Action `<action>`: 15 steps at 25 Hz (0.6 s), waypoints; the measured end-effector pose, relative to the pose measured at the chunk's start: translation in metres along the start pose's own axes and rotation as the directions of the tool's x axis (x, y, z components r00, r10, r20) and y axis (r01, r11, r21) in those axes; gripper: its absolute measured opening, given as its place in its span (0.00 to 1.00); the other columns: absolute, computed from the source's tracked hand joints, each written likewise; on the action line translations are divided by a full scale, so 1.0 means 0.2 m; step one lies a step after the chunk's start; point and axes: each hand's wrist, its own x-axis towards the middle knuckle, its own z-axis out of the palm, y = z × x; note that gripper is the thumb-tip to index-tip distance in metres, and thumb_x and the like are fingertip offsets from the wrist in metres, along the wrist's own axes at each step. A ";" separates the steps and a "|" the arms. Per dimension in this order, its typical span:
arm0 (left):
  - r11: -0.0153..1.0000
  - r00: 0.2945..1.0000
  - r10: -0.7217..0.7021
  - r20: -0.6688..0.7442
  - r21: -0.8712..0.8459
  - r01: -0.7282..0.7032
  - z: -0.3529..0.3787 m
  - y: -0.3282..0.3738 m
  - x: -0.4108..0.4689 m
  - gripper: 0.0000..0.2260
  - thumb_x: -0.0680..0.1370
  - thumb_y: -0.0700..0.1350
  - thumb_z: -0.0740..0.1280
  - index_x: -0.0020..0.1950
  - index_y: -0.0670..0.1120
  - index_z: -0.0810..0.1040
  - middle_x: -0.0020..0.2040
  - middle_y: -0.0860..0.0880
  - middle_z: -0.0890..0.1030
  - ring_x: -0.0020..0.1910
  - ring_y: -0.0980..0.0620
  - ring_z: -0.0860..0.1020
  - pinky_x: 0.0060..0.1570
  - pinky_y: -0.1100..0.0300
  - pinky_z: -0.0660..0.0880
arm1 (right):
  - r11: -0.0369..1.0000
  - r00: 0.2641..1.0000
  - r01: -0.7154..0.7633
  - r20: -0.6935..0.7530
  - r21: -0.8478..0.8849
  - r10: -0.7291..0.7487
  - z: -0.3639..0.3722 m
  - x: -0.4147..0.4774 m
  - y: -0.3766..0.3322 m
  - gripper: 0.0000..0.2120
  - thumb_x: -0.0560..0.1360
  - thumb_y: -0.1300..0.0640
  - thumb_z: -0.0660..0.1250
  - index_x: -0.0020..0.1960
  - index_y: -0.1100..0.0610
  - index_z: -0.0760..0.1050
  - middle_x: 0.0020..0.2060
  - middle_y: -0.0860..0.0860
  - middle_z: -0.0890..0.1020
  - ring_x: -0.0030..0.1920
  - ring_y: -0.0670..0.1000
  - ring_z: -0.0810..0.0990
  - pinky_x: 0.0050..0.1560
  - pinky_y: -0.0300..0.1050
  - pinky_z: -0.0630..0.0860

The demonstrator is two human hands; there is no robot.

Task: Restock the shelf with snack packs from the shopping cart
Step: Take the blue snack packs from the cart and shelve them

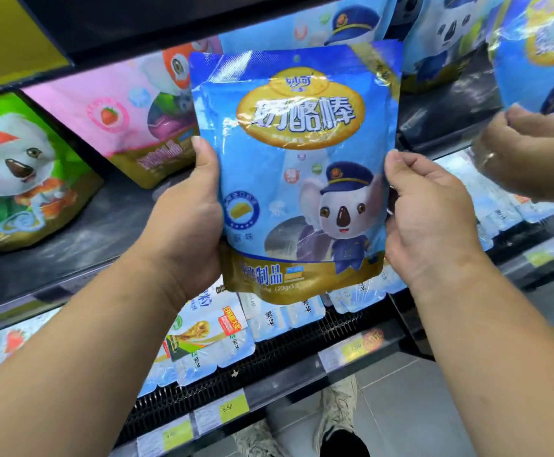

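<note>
My left hand (190, 206) and right hand (430, 209) each grip a side edge of a blue koala cheese-stick pack (295, 179), held upright before the dark shelf (71, 232). Pushed in carelessly, it could topple the leaning pink pack (114, 113).

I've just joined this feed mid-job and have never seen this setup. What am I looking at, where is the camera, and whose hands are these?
There is no machine here. A person works with bare hands, and the single picture comes from a camera worn on their head, looking forward and down. Their left hand and right hand grip the side edges of a blue snack pack, held upright in front of the shelf. On that shelf rest a pink pack and a green pack. At the right edge, another person's hand holds a second blue pack.
</note>
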 end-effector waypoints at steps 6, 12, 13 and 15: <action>0.996 0.996 0.086 0.003 0.011 -0.086 0.04 0.03 0.08 0.24 0.83 0.59 0.49 0.66 0.48 0.76 0.60 0.48 0.83 0.58 0.48 0.82 0.61 0.44 0.77 | 0.991 0.993 0.114 -0.025 -0.068 -0.116 0.01 0.11 -0.08 0.20 0.79 0.59 0.66 0.29 0.49 0.81 0.32 0.46 0.81 0.39 0.49 0.77 0.43 0.45 0.74; 0.973 0.979 0.205 0.003 -0.105 -0.203 0.08 0.09 0.14 0.23 0.84 0.59 0.51 0.68 0.47 0.75 0.60 0.47 0.83 0.58 0.46 0.82 0.59 0.44 0.78 | 0.989 0.989 0.142 -0.053 0.024 -0.141 0.12 0.12 -0.14 0.18 0.81 0.60 0.63 0.32 0.53 0.79 0.32 0.44 0.83 0.39 0.47 0.82 0.42 0.43 0.79; 0.966 0.970 0.243 0.000 -0.095 -0.242 0.09 0.10 0.14 0.21 0.84 0.57 0.52 0.65 0.47 0.77 0.59 0.48 0.84 0.58 0.47 0.83 0.58 0.46 0.79 | 0.987 0.987 0.155 -0.057 0.038 -0.153 0.13 0.13 -0.15 0.18 0.81 0.60 0.63 0.33 0.53 0.78 0.32 0.44 0.84 0.39 0.47 0.83 0.41 0.42 0.79; 0.948 0.949 0.315 -0.010 -0.049 -0.315 0.12 0.11 0.12 0.18 0.85 0.55 0.53 0.59 0.47 0.79 0.55 0.49 0.85 0.55 0.48 0.84 0.57 0.48 0.80 | 0.981 0.980 0.188 -0.078 0.056 -0.183 0.14 0.14 -0.16 0.17 0.81 0.61 0.63 0.35 0.53 0.78 0.31 0.44 0.83 0.38 0.46 0.83 0.41 0.42 0.79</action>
